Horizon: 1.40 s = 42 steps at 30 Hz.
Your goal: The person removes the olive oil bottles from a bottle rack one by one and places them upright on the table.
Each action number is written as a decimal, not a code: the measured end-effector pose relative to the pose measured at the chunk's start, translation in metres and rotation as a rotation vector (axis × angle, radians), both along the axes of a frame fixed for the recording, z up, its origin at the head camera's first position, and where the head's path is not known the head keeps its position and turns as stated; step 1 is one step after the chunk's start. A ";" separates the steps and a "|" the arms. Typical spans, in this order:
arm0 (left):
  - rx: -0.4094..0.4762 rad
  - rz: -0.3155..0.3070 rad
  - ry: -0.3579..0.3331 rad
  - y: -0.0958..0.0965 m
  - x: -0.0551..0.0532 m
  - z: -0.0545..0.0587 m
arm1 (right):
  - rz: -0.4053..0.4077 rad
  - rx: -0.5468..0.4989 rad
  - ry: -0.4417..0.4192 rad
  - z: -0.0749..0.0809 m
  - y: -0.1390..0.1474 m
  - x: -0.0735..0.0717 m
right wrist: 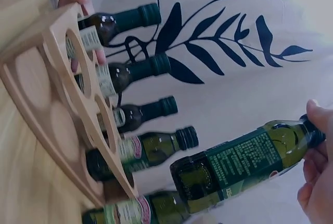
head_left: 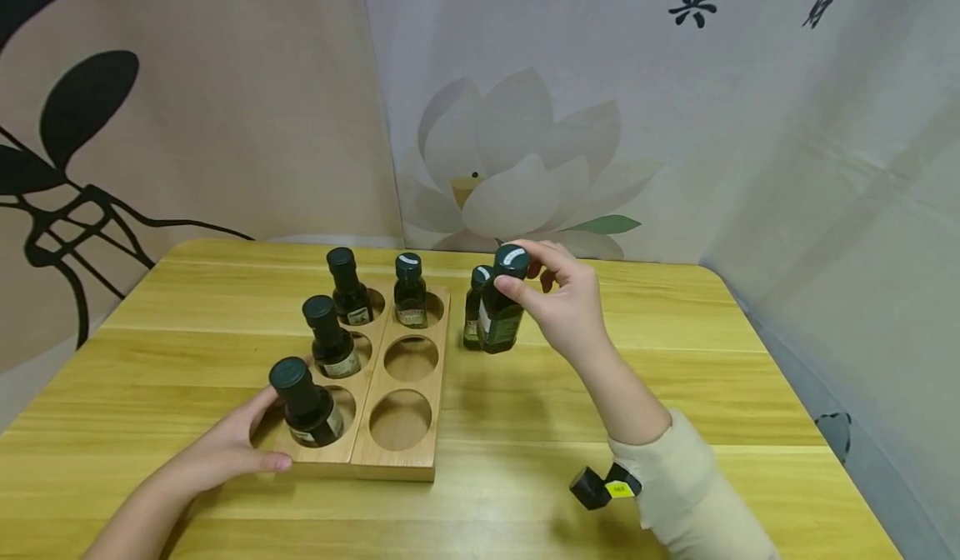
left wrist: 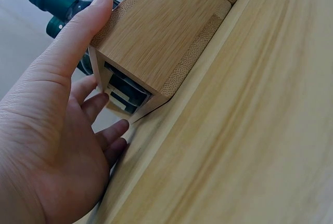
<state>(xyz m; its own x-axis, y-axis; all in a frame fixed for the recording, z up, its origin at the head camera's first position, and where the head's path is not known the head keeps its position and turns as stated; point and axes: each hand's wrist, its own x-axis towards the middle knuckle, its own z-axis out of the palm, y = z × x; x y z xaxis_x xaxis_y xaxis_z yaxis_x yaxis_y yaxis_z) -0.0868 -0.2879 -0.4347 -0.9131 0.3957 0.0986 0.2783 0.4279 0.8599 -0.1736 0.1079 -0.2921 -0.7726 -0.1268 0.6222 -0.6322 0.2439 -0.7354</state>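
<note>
L hand (head_left: 228, 450) grips rack (head_left: 393, 473) at its near L corner, prob. to steady it. R hand (head_left: 564, 297) pinches btl (head_left: 501, 317) by cap (head_left: 512, 261), R of rack, prob. so it hangs clear.

A brush character (head_left: 693, 7) resembling 兴 stands on the backdrop (head_left: 750, 160). Print on the bottle labels (right wrist: 243, 162) is too small to read.

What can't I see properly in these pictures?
Held bottle: print too small to read, right wrist view.
Loose bottle: partly hidden behind the held bottle, head view.
Right hand: cut off by the right edge, right wrist view.
Rack: far end cut off by the top edge, left wrist view.
</note>
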 end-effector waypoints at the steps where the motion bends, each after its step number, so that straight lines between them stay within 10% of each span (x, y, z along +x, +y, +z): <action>1: -0.001 0.000 -0.002 0.000 0.000 0.000 | -0.006 0.000 -0.007 0.001 0.003 -0.001; 15: -0.002 0.007 -0.021 0.002 -0.001 0.002 | -0.096 0.018 -0.037 0.010 0.030 -0.012; 42: -0.001 0.008 -0.033 0.001 0.000 0.001 | -0.145 0.066 -0.145 -0.027 0.045 -0.051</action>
<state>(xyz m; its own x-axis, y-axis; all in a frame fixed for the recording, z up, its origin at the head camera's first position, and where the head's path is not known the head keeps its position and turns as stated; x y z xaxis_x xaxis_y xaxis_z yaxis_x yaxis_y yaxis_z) -0.0866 -0.2870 -0.4339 -0.9191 0.3881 0.0682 0.2465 0.4312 0.8679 -0.2250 0.1526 -0.3190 -0.8664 -0.0443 0.4974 -0.4758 0.3757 -0.7953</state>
